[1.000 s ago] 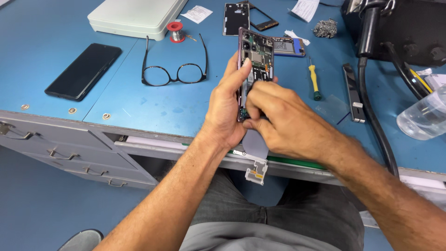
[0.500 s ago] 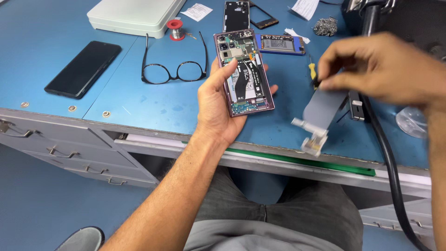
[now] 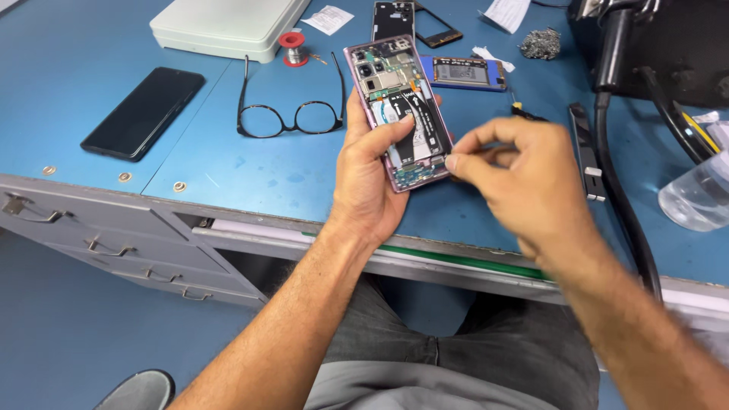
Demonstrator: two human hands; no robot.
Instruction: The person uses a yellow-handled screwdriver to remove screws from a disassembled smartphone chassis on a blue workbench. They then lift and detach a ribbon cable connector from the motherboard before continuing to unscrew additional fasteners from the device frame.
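My left hand (image 3: 368, 178) holds an opened phone (image 3: 399, 106) with a pinkish frame above the blue bench, its thumb lying across the exposed boards and cables. My right hand (image 3: 524, 178) is just right of the phone's lower end. Its fingertips are pinched together close to the phone's edge. The hand is blurred, and I cannot tell whether anything is between the fingers. The dark end of a small screwdriver (image 3: 522, 114) pokes out just behind that hand.
On the bench (image 3: 288, 182) lie black glasses (image 3: 292, 114), a dark phone (image 3: 144, 112), a white flat box (image 3: 228, 26), a red solder spool (image 3: 291, 42), a battery part (image 3: 463, 74), a black bar tool (image 3: 586, 152), thick black hoses (image 3: 619, 182) and a clear cup (image 3: 697, 199). Grey drawers (image 3: 114, 243) are below left.
My right hand pulled a grey flat part off the phone and carried it right. That part is now out of its grasp, and the hand is back at the phone's lower edge.
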